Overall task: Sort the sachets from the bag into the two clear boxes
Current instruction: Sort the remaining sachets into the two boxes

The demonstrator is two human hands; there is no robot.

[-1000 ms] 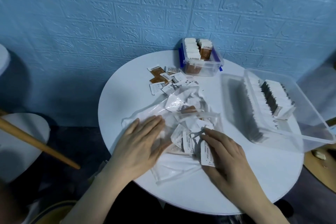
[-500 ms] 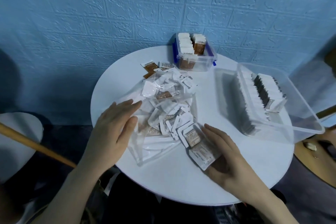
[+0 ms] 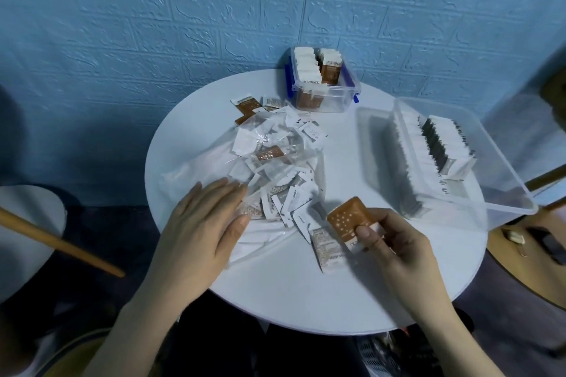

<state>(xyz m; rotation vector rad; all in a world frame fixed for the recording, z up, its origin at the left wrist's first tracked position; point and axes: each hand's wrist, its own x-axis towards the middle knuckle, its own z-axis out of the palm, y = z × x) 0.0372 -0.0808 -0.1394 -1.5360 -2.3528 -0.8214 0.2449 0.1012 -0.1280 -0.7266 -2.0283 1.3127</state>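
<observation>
Head view: brown sachet (image 3: 349, 218) inside right grip (image 3: 395, 242).

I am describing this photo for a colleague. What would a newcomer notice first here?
The right hand pinches a brown sachet above the round white table. The left hand rests on the clear bag of sachets, with two clear boxes behind.

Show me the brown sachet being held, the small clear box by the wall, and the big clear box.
brown sachet (image 3: 347, 217), head view, on its brown dotted face.
small clear box (image 3: 340, 98), head view, on its front wall.
big clear box (image 3: 502, 144), head view, on its right rim.
</observation>
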